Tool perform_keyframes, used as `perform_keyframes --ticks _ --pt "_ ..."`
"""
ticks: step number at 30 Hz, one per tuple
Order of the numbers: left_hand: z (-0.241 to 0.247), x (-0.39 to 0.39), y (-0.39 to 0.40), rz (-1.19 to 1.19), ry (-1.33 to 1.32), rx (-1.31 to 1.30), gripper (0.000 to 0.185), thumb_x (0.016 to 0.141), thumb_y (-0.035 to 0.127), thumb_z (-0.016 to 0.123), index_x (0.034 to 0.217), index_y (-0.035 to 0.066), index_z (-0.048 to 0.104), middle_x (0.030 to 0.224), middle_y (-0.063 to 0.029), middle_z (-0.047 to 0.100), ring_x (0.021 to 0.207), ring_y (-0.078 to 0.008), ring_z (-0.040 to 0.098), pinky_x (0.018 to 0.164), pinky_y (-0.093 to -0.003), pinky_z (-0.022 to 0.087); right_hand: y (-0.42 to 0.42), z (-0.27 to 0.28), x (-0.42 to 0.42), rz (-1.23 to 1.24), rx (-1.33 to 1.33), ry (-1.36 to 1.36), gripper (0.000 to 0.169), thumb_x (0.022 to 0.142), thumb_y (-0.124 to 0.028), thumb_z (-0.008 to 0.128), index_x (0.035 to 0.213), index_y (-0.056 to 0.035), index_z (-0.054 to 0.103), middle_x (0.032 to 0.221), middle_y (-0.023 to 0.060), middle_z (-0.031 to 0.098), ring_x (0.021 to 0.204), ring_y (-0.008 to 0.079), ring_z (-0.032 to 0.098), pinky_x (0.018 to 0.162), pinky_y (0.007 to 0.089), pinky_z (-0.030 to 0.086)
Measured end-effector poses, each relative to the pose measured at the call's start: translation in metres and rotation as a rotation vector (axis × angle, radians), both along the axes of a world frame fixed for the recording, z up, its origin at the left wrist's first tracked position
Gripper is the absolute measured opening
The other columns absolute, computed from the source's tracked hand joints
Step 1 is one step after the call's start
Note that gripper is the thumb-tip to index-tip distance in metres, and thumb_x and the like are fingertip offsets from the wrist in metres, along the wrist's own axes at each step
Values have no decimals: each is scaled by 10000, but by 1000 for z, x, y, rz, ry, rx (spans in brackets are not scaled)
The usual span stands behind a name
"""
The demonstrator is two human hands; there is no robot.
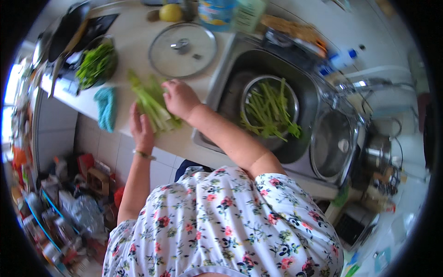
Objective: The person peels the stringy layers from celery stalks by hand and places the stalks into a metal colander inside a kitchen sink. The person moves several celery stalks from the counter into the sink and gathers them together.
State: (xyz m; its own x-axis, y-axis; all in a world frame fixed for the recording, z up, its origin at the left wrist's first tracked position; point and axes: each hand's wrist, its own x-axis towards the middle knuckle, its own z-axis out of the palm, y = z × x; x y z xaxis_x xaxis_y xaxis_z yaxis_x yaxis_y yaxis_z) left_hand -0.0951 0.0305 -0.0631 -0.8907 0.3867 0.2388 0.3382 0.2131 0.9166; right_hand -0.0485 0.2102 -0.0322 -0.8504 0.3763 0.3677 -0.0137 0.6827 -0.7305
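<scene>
A bunch of pale green celery stalks (152,104) lies at the counter's front edge, between my hands. My left hand (141,126) rests against the bunch's near left side with its fingers stretched along it. On the far right side, my right hand (180,97) touches the stalks with curled fingers; blur hides whether it grips any. Thin green stalks with leaves (266,107) fill a round metal bowl (297,100) in the sink to the right. A bowl of cut leafy greens (97,65) stands at the left, near a folded turquoise cloth (105,109) that hangs over the counter edge.
A glass pot lid (183,50) lies behind the celery. The steel sink (216,83) has a smaller round basin (332,145) at its right. A wok (67,31) stands at the far left. A yellow fruit (170,12) and a blue container (216,14) stand at the back.
</scene>
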Motion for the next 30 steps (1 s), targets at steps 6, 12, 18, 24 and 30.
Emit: perform_keyframes --ticks 6,12,18,24,30 --pt "-1 -7 -2 6 107 -100 487 925 324 397 1282 -7 383 1264 -167 445 1150 -259 445 984 -343 327 -6 13 41 -112 105 -307 229 714 -134 578 886 -16 484 901 173 506 848 323 544 716 411 467" --pt "0 -10 -2 -38 142 -112 535 926 394 393 1285 -2 382 1257 -163 448 1135 -254 450 977 -341 329 -14 0 12 -7 -37 -118 156 727 -62 532 864 13 532 880 187 563 874 333 554 787 394 448" --pt "-6 -12 -6 -15 168 -114 561 923 434 386 1279 1 394 1241 -152 461 1124 -241 454 976 -335 326 36 10 77 -73 -24 65 155 781 -103 551 919 -41 586 862 149 606 814 318 587 711 400 480" --pt "-6 -12 -3 -23 155 -84 566 919 446 386 1273 6 404 1223 -153 472 1108 -245 465 968 -336 335 171 -82 235 -704 5 -796 169 786 -136 547 918 -71 631 859 157 638 829 329 613 726 413 491" --pt "-3 -12 -3 -1 141 -114 574 909 470 388 1268 23 416 1208 -152 483 1080 -248 486 944 -339 360 194 -134 258 -696 302 -1052 253 751 -65 555 1003 -51 564 974 165 604 944 315 576 794 395 479"
